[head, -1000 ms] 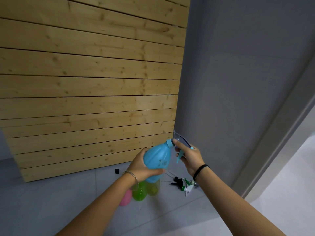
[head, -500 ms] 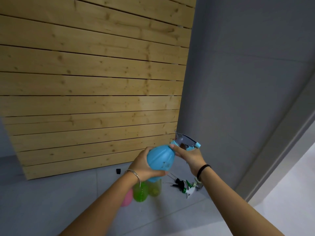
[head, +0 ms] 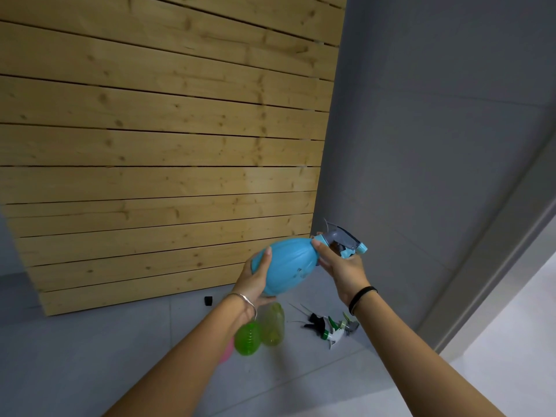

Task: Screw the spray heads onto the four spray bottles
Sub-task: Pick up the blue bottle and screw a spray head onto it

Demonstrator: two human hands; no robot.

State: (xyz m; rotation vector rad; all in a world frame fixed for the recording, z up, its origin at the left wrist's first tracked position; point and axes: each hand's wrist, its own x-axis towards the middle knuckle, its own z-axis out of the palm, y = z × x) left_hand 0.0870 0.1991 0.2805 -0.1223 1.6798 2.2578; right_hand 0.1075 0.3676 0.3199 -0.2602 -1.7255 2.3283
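No words or numbers to read

The blue spray bottle [head: 285, 267] has some small dark marks low on its side, but they are too tiny and blurry to read; the gray spray head [head: 343, 239] on it has no label that shows; the green bottles [head: 260, 331] on the floor are plain; the wood wall [head: 156, 145] has only knots and lines, no signs.

Single head-worn view looks forward and down, close above raised forearms, facing the wall corner.
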